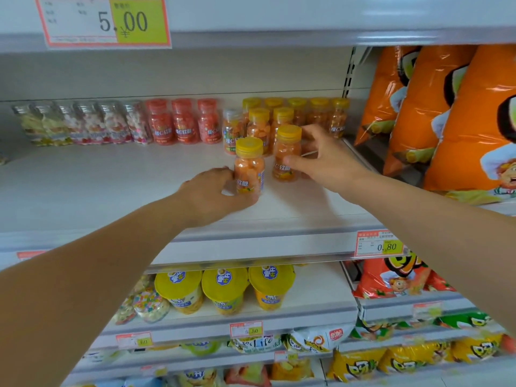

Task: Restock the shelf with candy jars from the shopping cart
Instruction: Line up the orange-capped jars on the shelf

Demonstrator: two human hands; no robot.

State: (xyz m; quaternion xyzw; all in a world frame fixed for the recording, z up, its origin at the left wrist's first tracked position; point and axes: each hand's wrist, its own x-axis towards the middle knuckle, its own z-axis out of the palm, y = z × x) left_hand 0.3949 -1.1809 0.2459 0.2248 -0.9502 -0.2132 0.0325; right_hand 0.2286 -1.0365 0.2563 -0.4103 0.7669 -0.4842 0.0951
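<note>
Two yellow-capped jars of orange candy stand upright on the white shelf (pixel 111 185). My left hand (pixel 212 194) grips the nearer jar (pixel 249 166) around its lower half. My right hand (pixel 324 160) holds the second jar (pixel 287 153) from its right side, thumb across the label. Just behind them, several more yellow-capped jars (pixel 296 113) stand in rows at the back of the shelf. The shopping cart is out of view.
Three red-capped jars (pixel 183 122) and several clear jars of mixed sweets (pixel 83 124) line the back left. Large orange snack bags (pixel 446 115) fill the bay to the right. Yellow-lidded cups (pixel 226 289) and more bags sit on lower shelves.
</note>
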